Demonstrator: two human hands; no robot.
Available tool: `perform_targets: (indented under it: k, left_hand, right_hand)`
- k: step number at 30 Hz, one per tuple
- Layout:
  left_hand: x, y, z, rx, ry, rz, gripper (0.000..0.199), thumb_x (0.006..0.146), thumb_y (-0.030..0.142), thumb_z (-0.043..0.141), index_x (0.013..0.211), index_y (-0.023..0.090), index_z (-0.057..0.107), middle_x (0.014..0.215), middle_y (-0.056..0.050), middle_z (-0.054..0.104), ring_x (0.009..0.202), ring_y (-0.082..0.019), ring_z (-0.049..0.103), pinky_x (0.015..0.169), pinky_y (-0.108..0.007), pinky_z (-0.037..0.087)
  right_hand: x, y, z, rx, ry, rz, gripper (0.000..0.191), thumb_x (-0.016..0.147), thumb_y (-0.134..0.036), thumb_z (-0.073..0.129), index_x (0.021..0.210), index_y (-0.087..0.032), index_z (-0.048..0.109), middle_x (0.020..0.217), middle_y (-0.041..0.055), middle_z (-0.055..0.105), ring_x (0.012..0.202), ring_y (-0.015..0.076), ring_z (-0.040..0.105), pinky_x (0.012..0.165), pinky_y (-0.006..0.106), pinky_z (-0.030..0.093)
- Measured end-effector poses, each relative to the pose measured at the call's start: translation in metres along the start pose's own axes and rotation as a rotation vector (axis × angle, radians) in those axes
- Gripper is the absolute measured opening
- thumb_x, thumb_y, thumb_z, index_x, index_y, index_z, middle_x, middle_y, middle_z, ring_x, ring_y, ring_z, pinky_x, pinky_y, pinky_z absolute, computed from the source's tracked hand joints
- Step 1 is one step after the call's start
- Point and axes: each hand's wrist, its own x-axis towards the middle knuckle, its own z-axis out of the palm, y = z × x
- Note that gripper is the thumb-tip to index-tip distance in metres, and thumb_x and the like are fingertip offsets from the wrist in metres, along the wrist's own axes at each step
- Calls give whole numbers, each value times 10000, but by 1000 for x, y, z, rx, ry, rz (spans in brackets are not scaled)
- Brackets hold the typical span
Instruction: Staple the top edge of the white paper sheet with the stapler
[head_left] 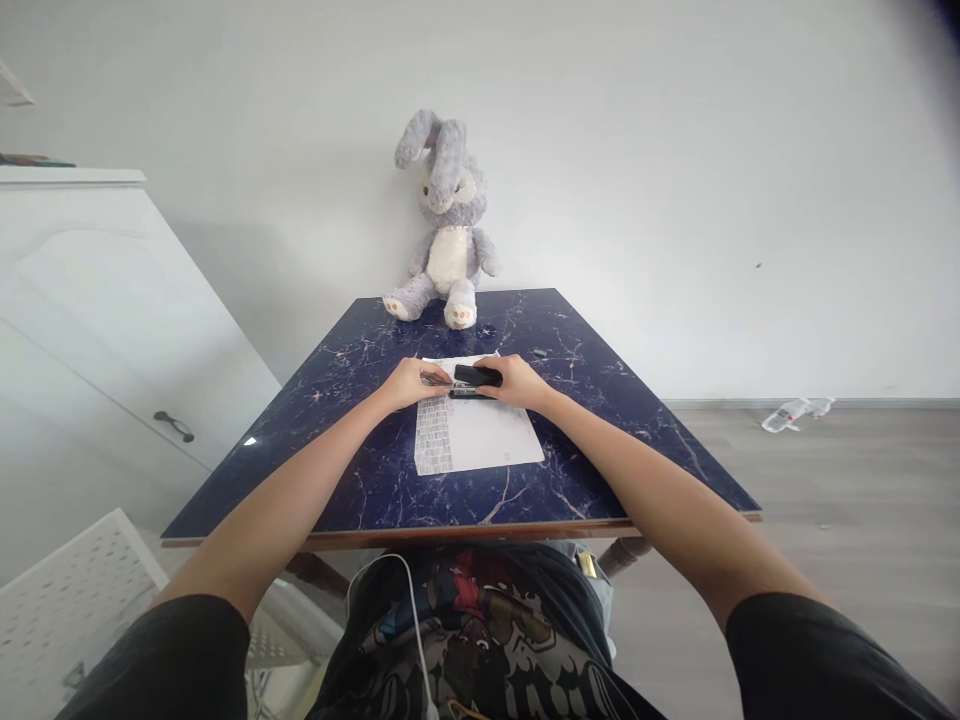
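On the blue marbled table [585,400] lies a white sheet of paper [495,440] with a printed grid along its left side. Above its upper part, my right hand [514,382] is closed round a black stapler [477,376], whose top and bottom arms are apart at the left end. My left hand [414,382] pinches a small dark piece at the stapler's left end; its fingertips meet the stapler there. What exactly the piece is, is too small to tell.
A grey plush rabbit [450,250] sits at the table's back edge against the wall. A small dark object [540,352] lies right of it. White cabinet [90,300] at left, white perforated chair [82,600] lower left, crumpled plastic [796,412] on the floor at right.
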Motion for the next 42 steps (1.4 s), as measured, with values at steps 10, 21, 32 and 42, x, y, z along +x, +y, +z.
perform_targets:
  k: [10,21,32,42]
  left_hand:
    - [-4,-10,-15,76,-110,81,251,872,423,795,1064,274,860,1093,-63,826,1017,-264,782,961,-352,578]
    - [-4,12,0,-93,-23,115,269,805,460,865,905,215,812,971,-85,821,901,-255,784,893,-384,610]
    - [-1,23,19,-190,95,37,301,756,379,852,910,172,696,892,-46,789,736,-204,750,780,-345,623]
    - [2,14,25,-205,109,10,271,772,386,791,905,171,694,860,-30,764,733,-203,723,731,-341,613]
  right_hand:
    - [-8,18,-27,265,70,66,404,773,-354,860,1137,-193,789,1109,76,809,1008,287,768,974,422,582]
    - [-10,1,-29,482,13,40,452,742,-422,893,1109,-176,796,1077,88,807,968,281,770,899,411,613]
    - [-7,-24,-14,466,113,15,445,768,-465,864,1098,-182,771,1046,81,793,964,277,752,918,417,592]
    - [-6,-28,-2,367,199,9,391,795,-460,839,1066,-190,762,980,61,786,871,235,726,838,366,567]
